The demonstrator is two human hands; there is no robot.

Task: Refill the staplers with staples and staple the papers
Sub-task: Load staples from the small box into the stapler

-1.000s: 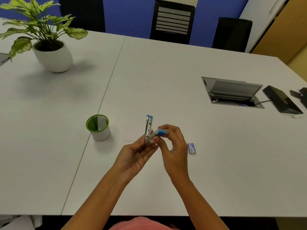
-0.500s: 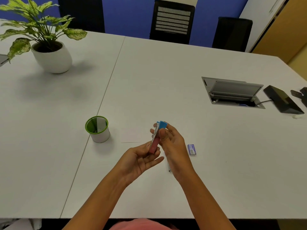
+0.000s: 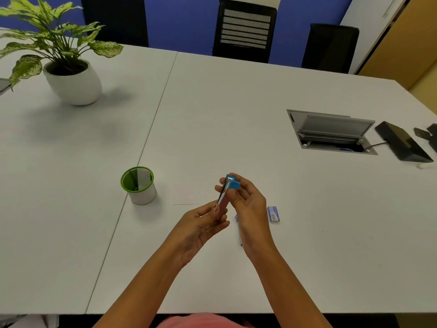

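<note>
Held stapler [image 3: 224, 196] upright just below frame centre, above the surface [image 3: 236, 114], pinched at the base by left grip [image 3: 198, 226] and clasped round the blue top by right grip [image 3: 248, 207]; probably best steadied low and pressed shut squarely, without letting the top twist.

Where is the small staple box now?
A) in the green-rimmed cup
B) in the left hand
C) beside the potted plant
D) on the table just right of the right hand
D: the staple box lies on the table just right of the right hand, which grips the stapler with the left hand.
</note>
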